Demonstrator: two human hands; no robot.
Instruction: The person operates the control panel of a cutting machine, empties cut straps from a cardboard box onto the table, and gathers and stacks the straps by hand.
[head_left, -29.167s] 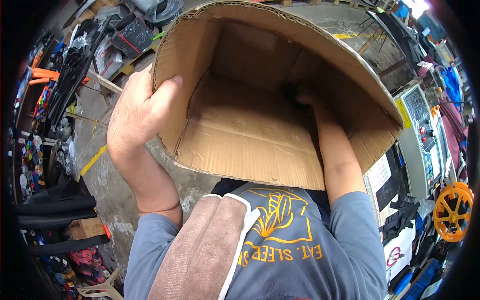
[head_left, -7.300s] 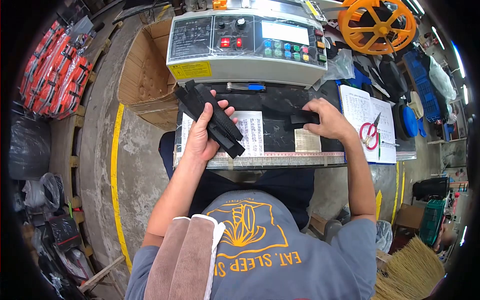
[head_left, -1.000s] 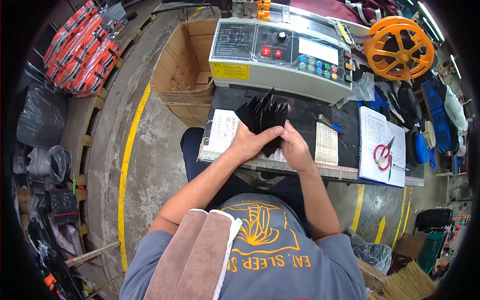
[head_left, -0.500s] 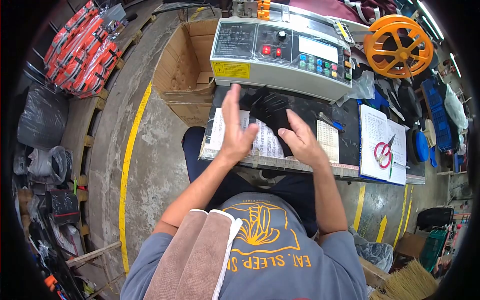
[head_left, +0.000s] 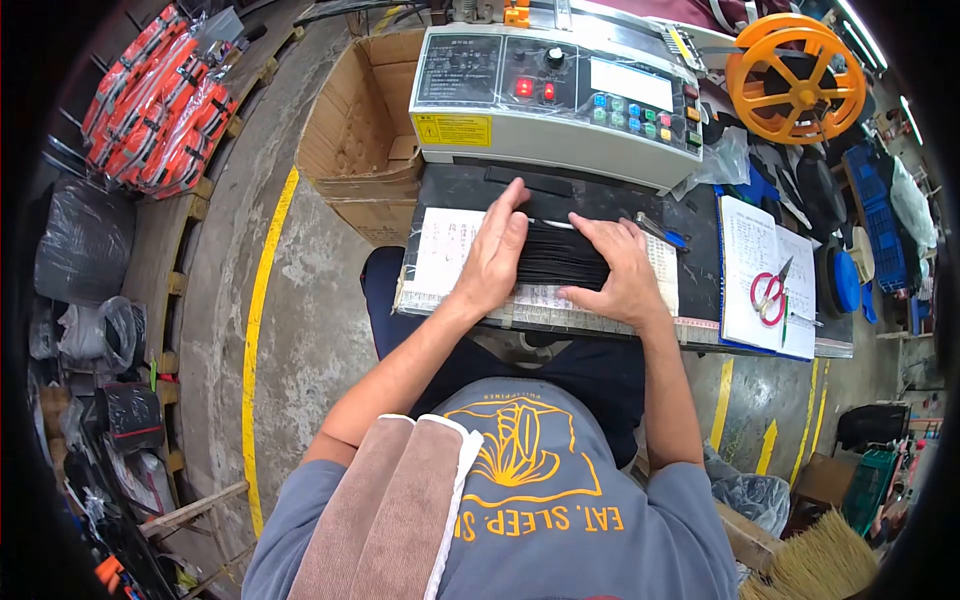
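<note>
A bundle of black strips (head_left: 562, 255), thin cords or straps, lies side by side on the papers at the bench's front. Along the bundle's left end stands my left hand (head_left: 490, 262), its fingers straight and its palm turned in toward the strips. My right hand (head_left: 622, 272) is at the other end, with fingers along the far edge and thumb along the near edge. Under the strips are handwritten sheets (head_left: 440, 248). Another black strip (head_left: 528, 181) lies farther back, beside the machine's base.
A grey machine with a control panel (head_left: 555, 135) stands behind the bench. To the right are a cutter with a blue part (head_left: 668, 236), a notebook (head_left: 745, 245), red-handled scissors (head_left: 768, 295) and an orange reel (head_left: 800, 85). An open carton (head_left: 350, 150) stands at the left.
The black strips, earlier a loose, blurred heap between my raised, parted hands, now lie flat and parallel. Both hands have come in against the ends. The view has shifted slightly.
</note>
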